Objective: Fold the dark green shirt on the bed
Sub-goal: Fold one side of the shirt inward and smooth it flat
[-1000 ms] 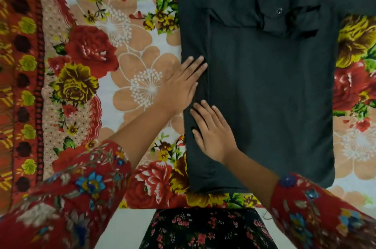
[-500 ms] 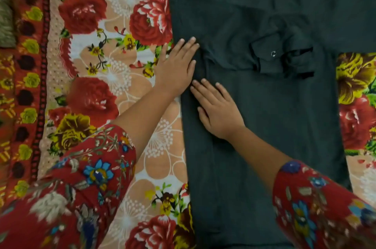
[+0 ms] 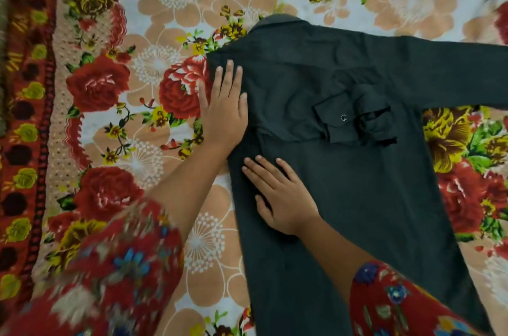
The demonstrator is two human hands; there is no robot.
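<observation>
Pressing the shirt [image 3: 343, 184] flat on the bed [image 3: 170, 33].
Left hand [image 3: 224, 113] is lying open on its folded left edge; right hand [image 3: 280, 198] open, just below.

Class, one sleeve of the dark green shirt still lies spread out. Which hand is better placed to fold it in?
Probably the right hand: it lies on the shirt nearer the spread sleeve. The left hand presses the far folded edge.

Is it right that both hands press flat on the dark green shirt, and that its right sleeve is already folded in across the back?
Not quite. The head view shows the dark green shirt's right sleeve stretched outward over the floral bedsheet, unfolded. Both hands, left hand and right hand, do press flat.
</observation>
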